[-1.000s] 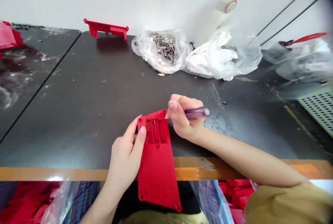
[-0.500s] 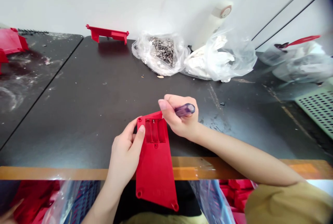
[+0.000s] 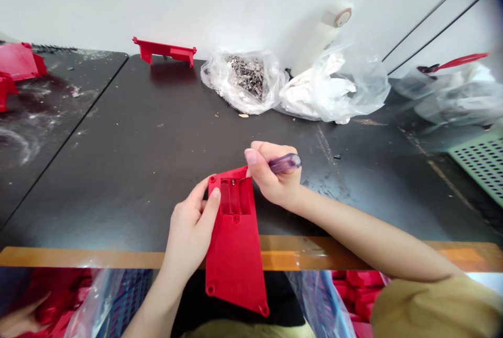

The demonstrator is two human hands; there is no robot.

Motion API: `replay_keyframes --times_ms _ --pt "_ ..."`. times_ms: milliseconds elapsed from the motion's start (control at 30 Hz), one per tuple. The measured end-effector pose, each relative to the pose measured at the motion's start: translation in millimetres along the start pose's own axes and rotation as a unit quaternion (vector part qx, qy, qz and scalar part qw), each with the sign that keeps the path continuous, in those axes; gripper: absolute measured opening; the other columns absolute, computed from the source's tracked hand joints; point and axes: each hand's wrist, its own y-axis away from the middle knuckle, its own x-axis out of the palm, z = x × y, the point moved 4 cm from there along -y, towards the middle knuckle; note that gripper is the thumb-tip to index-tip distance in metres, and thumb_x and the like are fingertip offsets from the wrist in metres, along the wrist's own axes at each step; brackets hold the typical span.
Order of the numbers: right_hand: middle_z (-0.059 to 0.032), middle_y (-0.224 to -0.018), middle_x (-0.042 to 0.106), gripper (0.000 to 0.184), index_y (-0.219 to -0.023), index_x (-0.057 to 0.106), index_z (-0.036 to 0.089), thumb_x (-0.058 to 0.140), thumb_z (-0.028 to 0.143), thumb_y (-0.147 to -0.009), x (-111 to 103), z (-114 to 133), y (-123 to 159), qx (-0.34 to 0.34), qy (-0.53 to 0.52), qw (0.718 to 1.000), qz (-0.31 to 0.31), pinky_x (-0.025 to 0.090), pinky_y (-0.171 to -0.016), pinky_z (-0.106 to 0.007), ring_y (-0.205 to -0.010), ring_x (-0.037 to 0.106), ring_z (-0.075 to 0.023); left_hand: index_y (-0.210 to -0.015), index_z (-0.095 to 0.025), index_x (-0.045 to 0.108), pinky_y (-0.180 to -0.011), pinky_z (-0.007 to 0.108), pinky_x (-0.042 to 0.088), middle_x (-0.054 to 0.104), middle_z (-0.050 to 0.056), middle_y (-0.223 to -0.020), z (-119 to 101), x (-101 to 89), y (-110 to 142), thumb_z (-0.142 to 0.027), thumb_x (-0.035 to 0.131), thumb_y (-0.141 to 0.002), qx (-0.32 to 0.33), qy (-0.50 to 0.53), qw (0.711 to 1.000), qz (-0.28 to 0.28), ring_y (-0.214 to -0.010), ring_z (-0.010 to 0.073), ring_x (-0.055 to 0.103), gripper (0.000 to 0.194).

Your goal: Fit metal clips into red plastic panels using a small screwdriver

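My left hand (image 3: 194, 225) grips the upper left edge of a red plastic housing (image 3: 236, 259), thumb on its face. The housing overhangs the table's front edge, and its recessed battery compartment (image 3: 236, 196) faces up, with small metal contacts along the far wall. In my right hand (image 3: 275, 175) is a screwdriver, its see-through purple handle (image 3: 286, 163) sticking out to the right. The thin shaft reaches toward the compartment's upper right corner; my fingers hide most of it, and I cannot tell whether its tip touches.
On the black table (image 3: 157, 139) stand a red part (image 3: 165, 51), a bag of small metal pieces (image 3: 247, 76) and a bag with white gloves (image 3: 322, 89). A green perforated basket (image 3: 481, 160) is at the right. Below lie crates of red parts (image 3: 361, 291); another person's hand (image 3: 25, 317) reaches in at lower left.
My right hand has shifted slightly left with the screwdriver, whose handle angle has changed. The left hand keeps its hold on the housing. Another person's hand has come in at lower left.
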Motion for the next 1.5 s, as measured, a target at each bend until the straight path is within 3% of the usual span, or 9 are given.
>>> replay_keyframes --times_ms 467,667,867,967,1200,1500 --pt "0.0059 -0.049 0.034 0.050 -0.052 0.032 0.019 0.054 0.030 -0.096 2 -8 1 0.042 -0.014 0.999 -0.003 0.025 -0.044 -0.023 -0.044 0.032 -0.0052 -0.126 -0.018 0.064 -0.059 0.029 0.051 0.063 -0.003 -0.053 0 0.7 -1 -0.051 0.047 -0.093 0.016 -0.012 1.000 -0.012 -0.050 0.0178 0.060 0.050" --pt "0.0054 -0.050 0.047 0.046 -0.058 0.040 0.020 0.052 0.038 -0.098 -1 -11 1 0.086 -0.089 0.990 -0.071 0.031 -0.041 -0.020 -0.042 0.039 -0.0050 -0.129 -0.018 0.062 -0.061 0.028 0.052 0.066 -0.003 -0.056 -1 0.5 0 -0.050 0.048 -0.093 0.021 -0.015 1.000 -0.016 -0.051 0.0176 0.060 0.049" --pt "0.0060 -0.051 0.035 0.048 -0.057 0.034 0.020 0.052 0.038 -0.097 9 -7 3 0.046 -0.045 0.998 -0.018 0.028 -0.045 -0.024 -0.046 0.037 -0.0062 -0.130 -0.020 0.062 -0.065 0.028 0.053 0.073 0.000 -0.068 2 -0.6 0 -0.050 0.046 -0.095 0.026 -0.027 0.999 -0.007 -0.057 0.0187 0.066 0.048" --pt "0.0057 -0.053 0.037 0.046 -0.058 0.036 0.020 0.052 0.036 -0.098 9 -9 3 0.030 -0.033 0.999 0.004 0.029 -0.046 -0.024 -0.047 0.037 -0.0062 -0.129 -0.021 0.062 -0.068 0.029 0.054 0.074 0.001 -0.070 3 -0.9 -1 -0.050 0.046 -0.095 0.025 -0.034 0.999 -0.008 -0.060 0.0194 0.067 0.047" --pt "0.0044 -0.061 0.052 0.030 -0.074 0.044 0.020 0.050 0.034 -0.099 4 -12 -3 0.068 -0.144 0.986 0.052 0.037 -0.050 -0.022 -0.051 0.043 -0.0059 -0.126 -0.022 0.065 -0.070 0.031 0.054 0.063 -0.004 -0.052 -1 -0.3 0 -0.049 0.045 -0.094 0.017 -0.044 0.999 -0.013 -0.053 0.0192 0.063 0.046" --pt "0.0052 -0.057 0.046 0.032 -0.069 0.039 0.021 0.048 0.026 -0.099 8 -11 -1 -0.009 -0.048 0.997 0.068 0.031 -0.046 -0.022 -0.049 0.041 -0.0065 -0.127 -0.022 0.064 -0.069 0.030 0.054 0.061 -0.004 -0.050 -1 -0.4 -1 -0.049 0.045 -0.095 0.017 -0.036 0.999 -0.005 -0.051 0.0188 0.062 0.046"
